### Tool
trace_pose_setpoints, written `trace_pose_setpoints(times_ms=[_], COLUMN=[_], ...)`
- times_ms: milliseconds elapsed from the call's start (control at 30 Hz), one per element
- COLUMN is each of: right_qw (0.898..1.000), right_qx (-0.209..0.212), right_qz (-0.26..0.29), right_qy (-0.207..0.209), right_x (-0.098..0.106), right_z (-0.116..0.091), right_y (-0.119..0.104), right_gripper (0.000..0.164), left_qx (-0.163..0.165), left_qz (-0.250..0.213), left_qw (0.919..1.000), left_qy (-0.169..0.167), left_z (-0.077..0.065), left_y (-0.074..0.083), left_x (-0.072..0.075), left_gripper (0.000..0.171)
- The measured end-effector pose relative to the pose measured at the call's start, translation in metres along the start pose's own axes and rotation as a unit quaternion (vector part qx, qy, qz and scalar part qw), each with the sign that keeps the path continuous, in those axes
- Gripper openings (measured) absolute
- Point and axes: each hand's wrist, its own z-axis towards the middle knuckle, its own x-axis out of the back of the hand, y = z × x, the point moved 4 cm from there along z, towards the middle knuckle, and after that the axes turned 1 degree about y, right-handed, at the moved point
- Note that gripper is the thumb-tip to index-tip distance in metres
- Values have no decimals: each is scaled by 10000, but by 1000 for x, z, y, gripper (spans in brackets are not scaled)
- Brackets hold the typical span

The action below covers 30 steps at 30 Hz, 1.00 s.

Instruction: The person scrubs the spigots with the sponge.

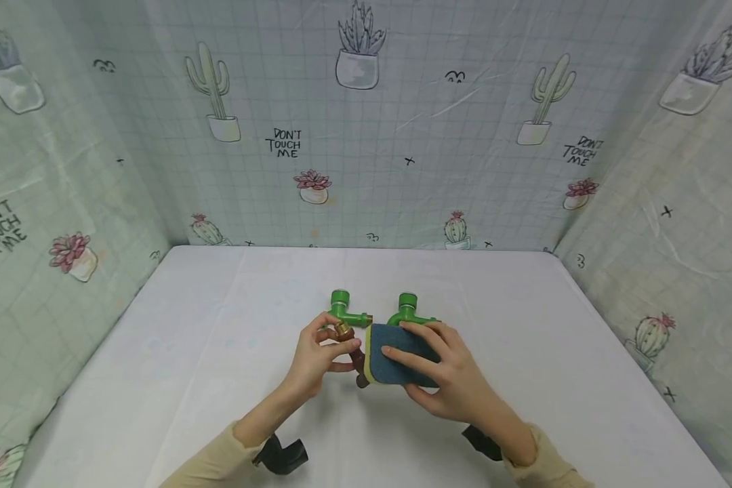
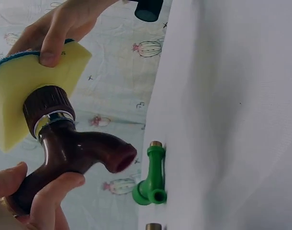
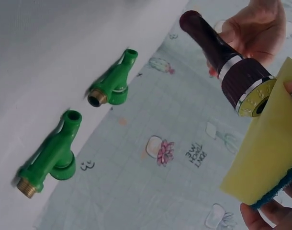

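My left hand grips a dark brown tap near its brass threaded end, holding it above the table. The tap's ribbed knob faces the sponge, and its curved spout points away from the left fingers. In my right hand is a sponge with a blue scouring side and a yellow foam side. The right fingers spread over the blue side, while the yellow foam meets the knob end of the tap.
Two green taps with brass threads lie on the white table beyond the hands, a left one and a right one. Black straps with mounts hang at both wrists. A cactus-printed cloth walls the table's back and sides.
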Motion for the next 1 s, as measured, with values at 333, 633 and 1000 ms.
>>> trace_pose_setpoints(times_ms=[333,633,1000], right_qw=[9990,9979,9971], right_qx=[-362,-555,-729], right_qz=[234,331,201], right_qy=[-66,-1,-81], right_x=[0,-3,-4], right_z=[-8,-17,-33], right_y=[12,17,31], right_gripper=[42,42,42], left_qx=[249,517,354], left_qz=[-208,-382,241], left_qw=[9992,9978,9979], left_qy=[-218,-151,491], left_z=[2,2,12], left_y=[-1,-6,7], left_x=[7,9,34], left_gripper=[25,24,31])
